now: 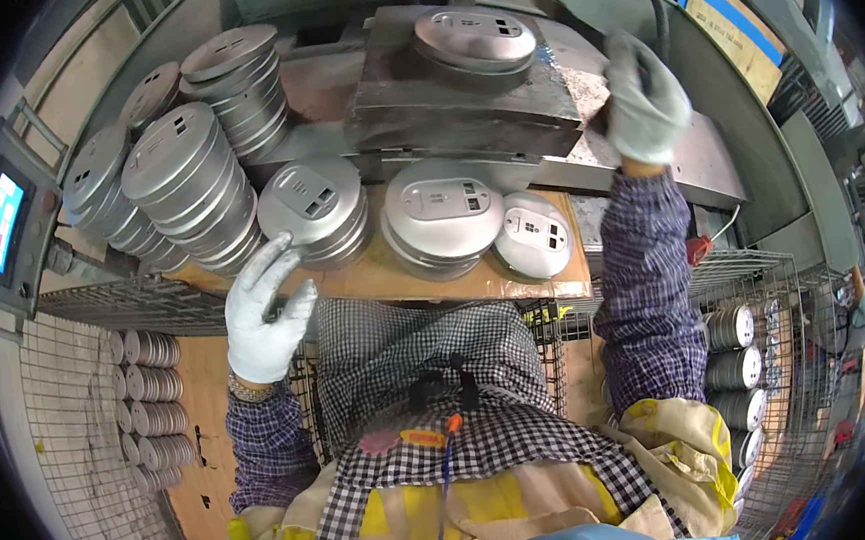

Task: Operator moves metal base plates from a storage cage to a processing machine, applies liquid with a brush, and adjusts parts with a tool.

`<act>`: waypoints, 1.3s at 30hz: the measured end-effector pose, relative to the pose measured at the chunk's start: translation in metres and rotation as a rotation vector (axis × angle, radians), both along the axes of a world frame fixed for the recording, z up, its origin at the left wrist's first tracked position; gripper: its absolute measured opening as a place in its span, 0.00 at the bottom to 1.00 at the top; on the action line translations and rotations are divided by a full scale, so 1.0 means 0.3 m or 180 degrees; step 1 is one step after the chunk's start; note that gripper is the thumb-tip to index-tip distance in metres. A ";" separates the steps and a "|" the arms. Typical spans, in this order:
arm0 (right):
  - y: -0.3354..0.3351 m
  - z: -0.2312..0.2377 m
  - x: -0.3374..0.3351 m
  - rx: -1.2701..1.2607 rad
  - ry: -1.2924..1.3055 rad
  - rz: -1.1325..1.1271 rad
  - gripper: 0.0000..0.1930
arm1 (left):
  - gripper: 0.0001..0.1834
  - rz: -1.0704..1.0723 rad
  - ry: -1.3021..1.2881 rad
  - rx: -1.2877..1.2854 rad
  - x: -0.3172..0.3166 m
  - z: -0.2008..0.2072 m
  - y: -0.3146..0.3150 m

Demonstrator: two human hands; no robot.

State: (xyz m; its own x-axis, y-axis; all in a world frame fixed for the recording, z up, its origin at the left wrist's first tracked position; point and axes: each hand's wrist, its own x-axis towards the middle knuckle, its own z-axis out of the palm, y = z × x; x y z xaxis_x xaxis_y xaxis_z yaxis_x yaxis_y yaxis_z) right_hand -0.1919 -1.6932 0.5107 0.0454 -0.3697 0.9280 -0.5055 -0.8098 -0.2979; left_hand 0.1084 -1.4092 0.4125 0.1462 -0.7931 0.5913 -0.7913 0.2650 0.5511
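My left hand (266,317), in a white glove, is open with its fingers apart. Its fingertips are at the near left edge of a short stack of round silver metal covers (309,200); contact is hard to judge. Raised at the upper right, my gloved right hand (648,102) is slightly blurred. Its curled fingers seem to grip the dark handle of a flat brush (557,8) with pale bristles. Left of that hand, a single silver cover (477,41) with small rectangular cutouts lies on a dark metal block (461,102).
Taller cover stacks (191,182) stand at the left. Two smaller groups, a wider stack (443,209) and a cover (532,235), sit on the wooden board (353,285). A control screen (1,222) is far left. Wire baskets (72,426) with more covers flank me.
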 end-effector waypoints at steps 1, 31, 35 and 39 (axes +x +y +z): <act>0.024 -0.029 -0.047 -0.0171 0.0000 0.0005 0.10 | 0.19 0.0056 0.0070 0.0008 0.008 -0.005 0.007; -0.079 -0.203 -0.502 0.0779 0.0742 -0.1525 0.14 | 0.34 0.1605 -0.1860 0.1811 -0.047 0.035 -0.402; -0.148 -0.210 -0.475 0.1926 0.1549 -0.1961 0.19 | 0.35 0.2024 -0.1664 0.1769 -0.091 -0.004 -0.423; -0.044 -0.200 -0.505 0.1716 0.0595 -0.1519 0.27 | 0.34 0.1533 -0.1175 0.1505 -0.015 0.000 -0.334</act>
